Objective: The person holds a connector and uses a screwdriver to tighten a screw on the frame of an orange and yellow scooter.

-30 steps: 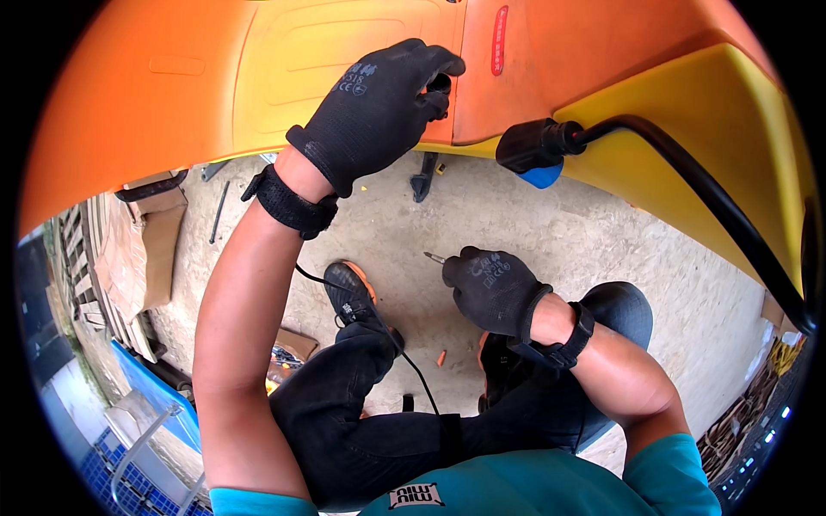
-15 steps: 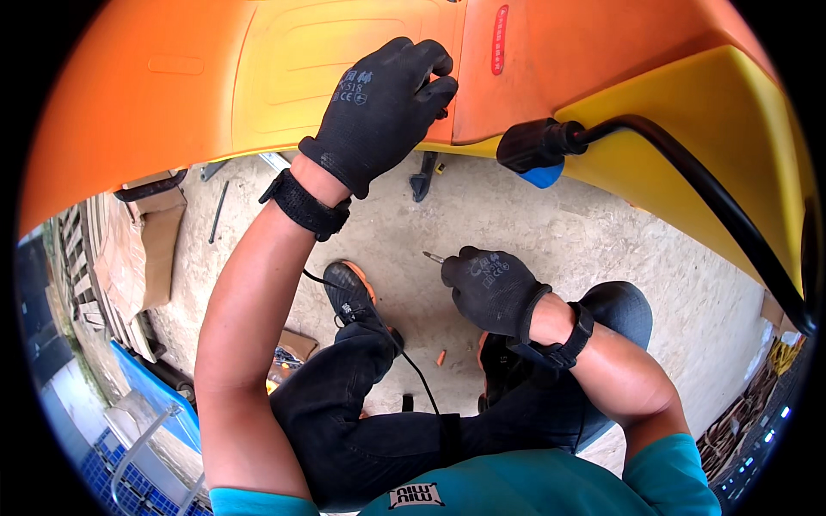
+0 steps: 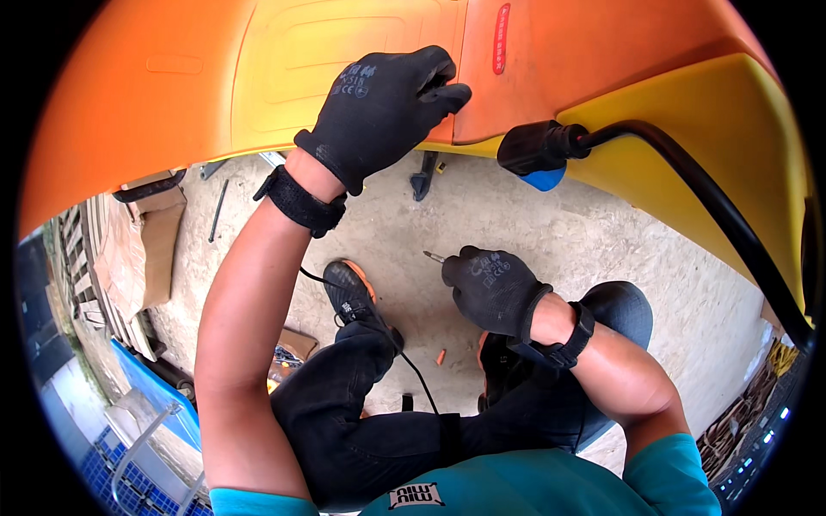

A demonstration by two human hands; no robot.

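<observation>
My left hand (image 3: 383, 112), in a black work glove, is at the seam of a large orange plastic shell (image 3: 551, 60), over its yellow-orange ribbed panel (image 3: 323, 52). Its fingers are curled and the thumb reaches toward the seam; whatever they pinch is hidden. Lower and to the right, my gloved right hand (image 3: 499, 288) is closed over my knee. From its left side pokes the thin metal tip of a screwdriver (image 3: 433, 256); the handle is hidden inside the fist.
A black plug (image 3: 533, 150) with a thick cable (image 3: 697, 176) sticks out by the yellow lower edge. Flattened cardboard (image 3: 142, 249) leans at left. On the concrete floor lie a dark rod (image 3: 219, 211) and a small orange piece (image 3: 440, 357). A thin black cord (image 3: 413, 365) crosses my legs.
My left hand has shifted slightly right and down along the shell, and its thumb now stretches farther right. My right hand holds still with the screwdriver.
</observation>
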